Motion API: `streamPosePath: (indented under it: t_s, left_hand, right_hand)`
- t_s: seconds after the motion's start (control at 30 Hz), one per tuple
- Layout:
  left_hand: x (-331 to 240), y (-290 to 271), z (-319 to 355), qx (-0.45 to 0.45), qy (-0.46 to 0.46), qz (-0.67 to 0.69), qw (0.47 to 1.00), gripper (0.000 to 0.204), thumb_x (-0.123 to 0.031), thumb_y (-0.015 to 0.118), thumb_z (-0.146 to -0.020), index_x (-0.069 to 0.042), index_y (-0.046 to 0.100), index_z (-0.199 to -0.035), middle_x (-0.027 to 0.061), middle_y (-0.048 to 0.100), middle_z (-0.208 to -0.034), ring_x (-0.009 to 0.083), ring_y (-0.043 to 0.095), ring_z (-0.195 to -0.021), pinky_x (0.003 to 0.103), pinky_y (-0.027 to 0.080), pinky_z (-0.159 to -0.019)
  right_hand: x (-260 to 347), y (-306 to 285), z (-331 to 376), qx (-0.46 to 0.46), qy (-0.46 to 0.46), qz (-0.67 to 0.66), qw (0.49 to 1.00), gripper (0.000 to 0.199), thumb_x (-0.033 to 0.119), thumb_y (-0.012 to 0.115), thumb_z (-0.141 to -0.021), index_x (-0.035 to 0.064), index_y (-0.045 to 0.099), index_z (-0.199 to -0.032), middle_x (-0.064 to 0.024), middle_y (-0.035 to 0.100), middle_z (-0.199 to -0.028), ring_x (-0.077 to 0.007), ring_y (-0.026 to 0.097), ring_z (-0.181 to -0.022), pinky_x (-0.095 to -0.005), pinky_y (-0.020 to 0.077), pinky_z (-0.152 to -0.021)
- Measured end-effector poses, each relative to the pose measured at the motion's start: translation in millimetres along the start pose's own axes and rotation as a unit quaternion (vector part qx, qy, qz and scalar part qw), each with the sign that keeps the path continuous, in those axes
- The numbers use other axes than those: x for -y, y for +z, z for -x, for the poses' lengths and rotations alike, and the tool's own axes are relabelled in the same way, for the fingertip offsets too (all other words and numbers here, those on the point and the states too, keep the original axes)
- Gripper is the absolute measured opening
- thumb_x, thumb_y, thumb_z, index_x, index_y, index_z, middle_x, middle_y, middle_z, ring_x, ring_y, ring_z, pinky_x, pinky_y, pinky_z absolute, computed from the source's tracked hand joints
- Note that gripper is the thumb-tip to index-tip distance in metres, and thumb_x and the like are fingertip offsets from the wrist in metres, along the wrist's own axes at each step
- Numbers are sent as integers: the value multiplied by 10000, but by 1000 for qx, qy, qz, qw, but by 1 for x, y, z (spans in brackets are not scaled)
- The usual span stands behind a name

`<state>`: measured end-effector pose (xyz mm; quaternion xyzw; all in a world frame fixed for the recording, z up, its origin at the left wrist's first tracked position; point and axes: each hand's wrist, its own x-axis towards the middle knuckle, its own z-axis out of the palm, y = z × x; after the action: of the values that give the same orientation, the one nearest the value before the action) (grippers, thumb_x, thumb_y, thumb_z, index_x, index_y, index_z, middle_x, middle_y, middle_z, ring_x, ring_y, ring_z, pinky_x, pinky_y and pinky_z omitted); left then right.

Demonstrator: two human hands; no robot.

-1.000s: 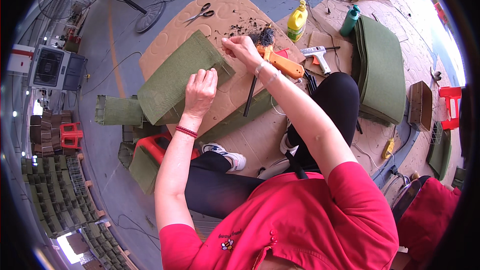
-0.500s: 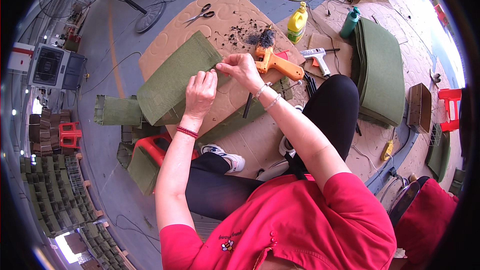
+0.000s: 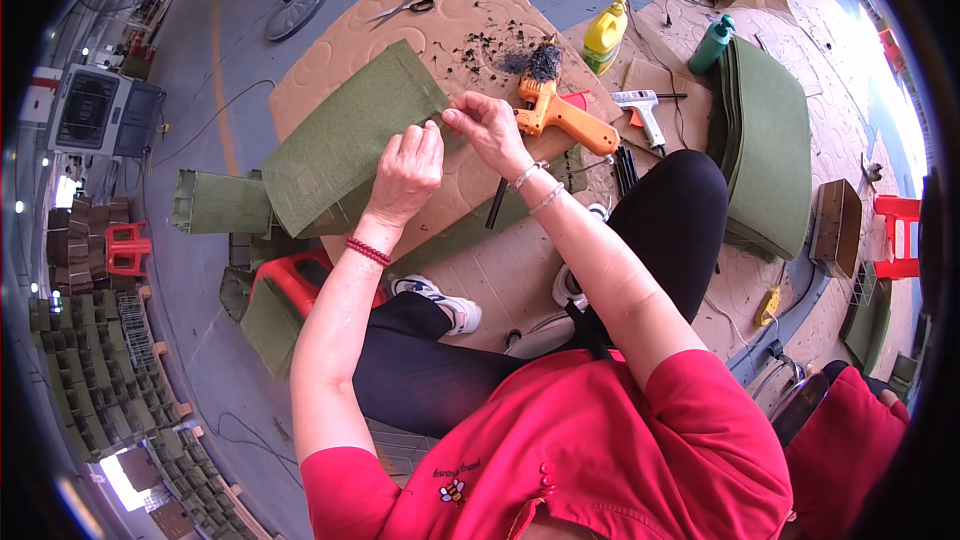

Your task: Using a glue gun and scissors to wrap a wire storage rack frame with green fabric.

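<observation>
While the green felt sheet (image 3: 345, 145) is lying flat on the cardboard (image 3: 470, 210), left of the orange glue gun (image 3: 560, 115), the left hand (image 3: 405, 175) is pressing its edge with curled fingers and the right hand (image 3: 490, 125) is pinching the corner shut. Gluing seems unfinished; the felt is looking coarse and uncreased.

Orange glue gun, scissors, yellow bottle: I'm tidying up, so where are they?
Orange glue gun (image 3: 562, 115), head view, on its body.
Scissors (image 3: 404, 6), head view, near the pivot.
Yellow bottle (image 3: 604, 35), head view, on its side.
</observation>
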<state>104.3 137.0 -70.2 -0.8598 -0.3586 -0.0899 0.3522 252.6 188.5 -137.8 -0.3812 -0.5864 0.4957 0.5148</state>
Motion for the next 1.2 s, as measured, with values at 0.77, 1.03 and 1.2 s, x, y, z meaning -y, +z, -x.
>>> streamPosePath:
  t_s: [0.77, 1.03, 1.2]
  left_hand:
    - [-4, 5, 4, -32, -59, 35, 997, 261, -49, 625, -718, 62, 616, -955, 70, 486, -790, 178, 507, -736, 276, 483, -613]
    - [-6, 12, 4, -58, -68, 54, 995, 261, -30, 629, -735, 69, 610, -976, 66, 457, -747, 179, 493, -695, 282, 471, -569]
    - [-5, 7, 8, -57, -71, 58, 994, 168, -31, 626, -707, 45, 613, -856, 65, 449, -734, 183, 492, -698, 281, 464, -554]
  right_hand:
    - [-5, 6, -2, -34, 0, -29, 999, 197, 130, 741, -794, -22, 619, -760, 32, 546, -591, -15, 450, -581, -213, 385, -512]
    - [-5, -1, 3, -50, -6, -35, 998, 213, 176, 727, -803, -10, 623, -792, -5, 585, -606, -49, 488, -576, -248, 407, -524]
    - [69, 11, -27, -80, -298, 282, 909, 224, 152, 567, -886, 22, 561, -1068, -150, 587, -1018, -316, 553, -960, -383, 443, -812]
